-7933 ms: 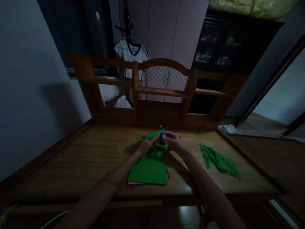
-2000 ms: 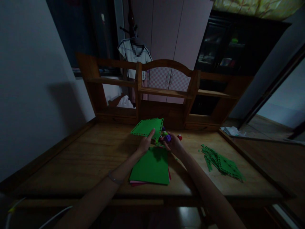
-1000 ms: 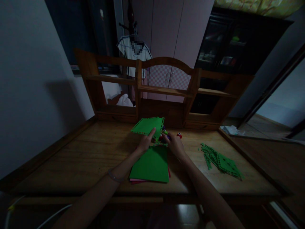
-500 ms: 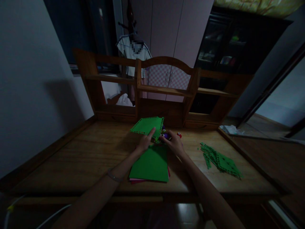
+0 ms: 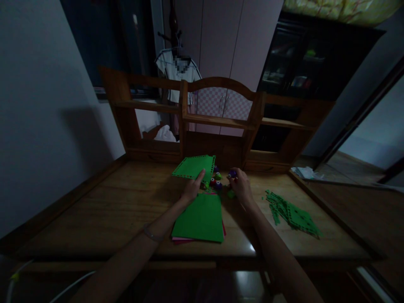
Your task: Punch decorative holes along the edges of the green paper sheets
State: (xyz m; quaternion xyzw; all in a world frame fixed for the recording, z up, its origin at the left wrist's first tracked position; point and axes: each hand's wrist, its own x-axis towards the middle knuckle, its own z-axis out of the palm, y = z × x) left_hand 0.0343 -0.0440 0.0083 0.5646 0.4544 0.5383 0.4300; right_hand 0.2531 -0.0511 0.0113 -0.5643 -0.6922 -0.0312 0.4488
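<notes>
My left hand (image 5: 193, 188) grips a green sheet (image 5: 197, 165) by its near right corner, thumb on top; small holes run along the sheet's edges. Between the fingertips of my right hand (image 5: 241, 186) is a small purple punch (image 5: 232, 173), off to the right of the sheet. Several small punches, among them a light green one (image 5: 218, 175) and a red one (image 5: 212, 182), stand between my hands. Nearer me lies a stack of paper with a green sheet (image 5: 198, 219) on top and pink and red edges showing beneath.
Punched green sheets and strips (image 5: 292, 212) lie in a pile on the right of the wooden desk (image 5: 110, 202). A wooden shelf (image 5: 217, 121) rises along the desk's back edge. Small green scraps are scattered by the punches.
My right hand has moved right, away from the sheet, with a purple punch in its fingers. More of the small punches now show. My left hand and its sheet have hardly moved.
</notes>
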